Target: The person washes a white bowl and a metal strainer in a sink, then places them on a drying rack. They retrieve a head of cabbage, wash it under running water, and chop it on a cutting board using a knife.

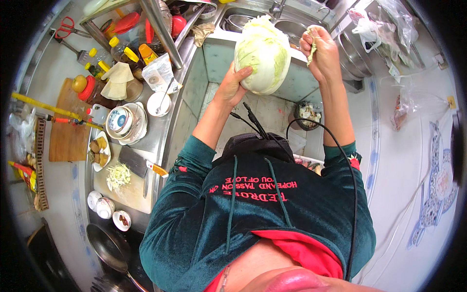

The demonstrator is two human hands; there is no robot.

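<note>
A large pale green and white napa cabbage (263, 54) is held up in front of the sink, its leafy end toward the sink. My left hand (233, 82) grips it near its base, thumb on top. To the right of the cabbage and apart from it, my right hand (321, 47) is raised with its fingers closed on a limp, torn piece of cabbage leaf (312, 47). Behind the cabbage, the stainless steel double sink (251, 10) is partly hidden; a metal basin (238, 22) sits in its left bowl.
On the left counter, a cutting board (135, 195) bears shredded cabbage (118, 176), a cleaver (136, 160) and a small knife. Stacked bowls (126, 122), sauce bottles (122, 49) and a frying pan (107, 246) stand along it. A waste bin (308, 116) is on the floor below my right arm.
</note>
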